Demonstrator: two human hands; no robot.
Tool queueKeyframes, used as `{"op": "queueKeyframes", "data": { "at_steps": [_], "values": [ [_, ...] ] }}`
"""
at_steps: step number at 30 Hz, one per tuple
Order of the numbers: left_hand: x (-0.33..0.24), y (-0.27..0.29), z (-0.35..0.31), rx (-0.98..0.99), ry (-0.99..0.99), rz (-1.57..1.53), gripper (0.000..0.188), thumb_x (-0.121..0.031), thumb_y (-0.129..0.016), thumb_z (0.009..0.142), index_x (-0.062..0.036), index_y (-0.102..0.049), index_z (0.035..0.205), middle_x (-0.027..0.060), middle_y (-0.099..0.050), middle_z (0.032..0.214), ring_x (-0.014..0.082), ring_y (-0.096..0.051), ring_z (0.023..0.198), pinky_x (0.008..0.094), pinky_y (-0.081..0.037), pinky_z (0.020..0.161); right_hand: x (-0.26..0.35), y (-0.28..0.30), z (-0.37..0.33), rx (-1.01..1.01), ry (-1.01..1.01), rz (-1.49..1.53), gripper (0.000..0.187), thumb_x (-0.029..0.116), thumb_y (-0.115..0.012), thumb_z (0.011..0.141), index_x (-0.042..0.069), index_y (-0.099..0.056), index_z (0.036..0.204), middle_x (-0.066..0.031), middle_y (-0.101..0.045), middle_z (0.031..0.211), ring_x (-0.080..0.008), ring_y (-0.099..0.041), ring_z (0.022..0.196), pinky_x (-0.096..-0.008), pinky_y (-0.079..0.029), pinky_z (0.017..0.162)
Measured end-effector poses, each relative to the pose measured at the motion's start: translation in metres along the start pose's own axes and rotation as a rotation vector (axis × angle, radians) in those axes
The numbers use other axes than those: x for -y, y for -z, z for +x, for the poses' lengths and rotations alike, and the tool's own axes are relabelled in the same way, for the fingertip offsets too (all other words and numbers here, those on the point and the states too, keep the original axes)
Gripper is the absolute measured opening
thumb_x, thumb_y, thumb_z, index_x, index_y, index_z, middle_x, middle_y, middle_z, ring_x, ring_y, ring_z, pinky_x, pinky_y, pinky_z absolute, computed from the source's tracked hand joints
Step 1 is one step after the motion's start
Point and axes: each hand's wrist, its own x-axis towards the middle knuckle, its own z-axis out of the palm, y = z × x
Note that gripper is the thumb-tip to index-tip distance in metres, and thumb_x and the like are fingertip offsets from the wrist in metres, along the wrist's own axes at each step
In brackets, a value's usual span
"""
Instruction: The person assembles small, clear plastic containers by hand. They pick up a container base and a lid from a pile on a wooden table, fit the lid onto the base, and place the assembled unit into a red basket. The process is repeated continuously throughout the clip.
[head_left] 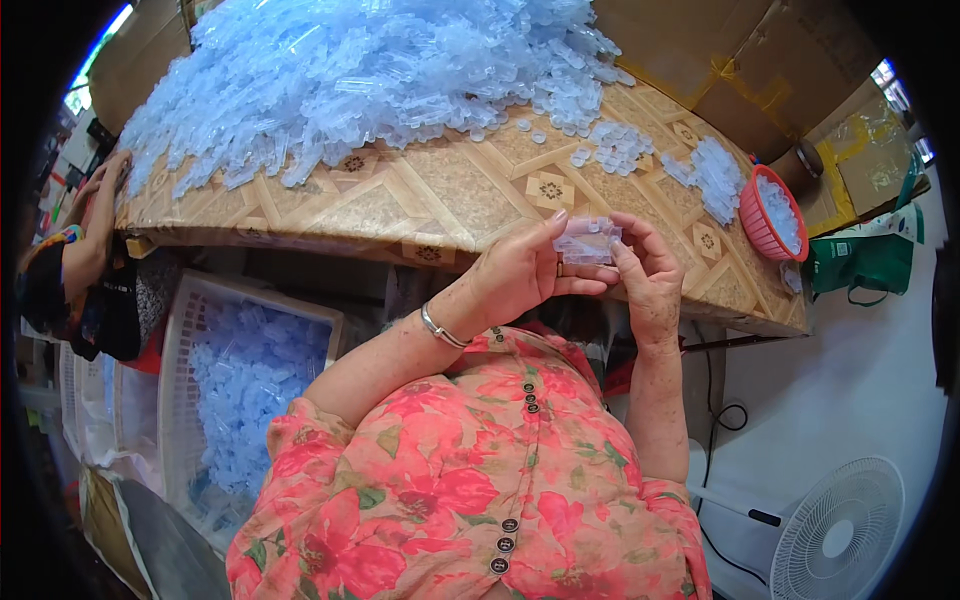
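Observation:
Just past the table's front edge, my two hands meet around a few clear plastic pieces [588,243], narrow and tube-like, lying side by side. My left hand [515,268] grips them with the thumb on top and the fingers beneath. From the other side, my right hand [652,280] pinches their end between thumb and fingers. A large heap of similar clear pieces [350,85] covers the far part of the table [430,205]. Small round clear discs [618,148] lie loose on the tabletop beyond my hands.
A red plastic basket [765,238] of clear parts stands at the table's right end, beside a green bag [865,262]. Cardboard [720,70] rises behind. Lower left is a white crate [178,380] of clear pieces; lower right, a fan [840,535]. Another person's arm [92,225] rests at far left.

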Motion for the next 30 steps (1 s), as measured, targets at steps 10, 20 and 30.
{"op": "queueKeyframes", "data": {
  "at_steps": [10, 20, 30],
  "values": [
    [0.002, 0.001, 0.0, -0.149, -0.083, -0.061, 0.059, -0.042, -0.025, 0.108, 0.0024, -0.037, 0.145, 0.0222, -0.051, 0.138, 0.0324, -0.058, 0.12, 0.0413, -0.047, 0.104, -0.032, 0.046, 0.052, -0.158, 0.1, -0.801, 0.034, 0.012, -0.063, 0.088, 0.001, -0.063, 0.12, -0.0136, -0.065, 0.114, -0.0263, -0.062, 0.104, -0.0354, -0.049, 0.089],
    [0.0, 0.004, -0.003, -0.144, -0.112, -0.032, 0.058, -0.041, -0.025, 0.108, -0.0008, -0.033, 0.149, 0.0229, -0.049, 0.141, 0.0276, -0.059, 0.118, 0.0387, -0.046, 0.105, -0.069, 0.117, 0.121, -0.194, 0.17, -1.444, 0.037, 0.013, -0.061, 0.086, 0.006, -0.063, 0.122, -0.0155, -0.062, 0.123, -0.0345, -0.055, 0.115, -0.0426, -0.044, 0.101],
    [0.005, 0.0, -0.003, -0.165, -0.112, -0.027, 0.058, -0.043, -0.026, 0.107, -0.0011, -0.038, 0.146, 0.0224, -0.053, 0.137, 0.0246, -0.061, 0.112, 0.0363, -0.048, 0.1, -0.024, 0.079, 0.052, -0.087, -0.051, -1.075, 0.038, 0.013, -0.069, 0.082, 0.008, -0.066, 0.12, -0.0127, -0.065, 0.1, -0.0286, -0.063, 0.088, -0.0394, -0.05, 0.077]
  ]
}}
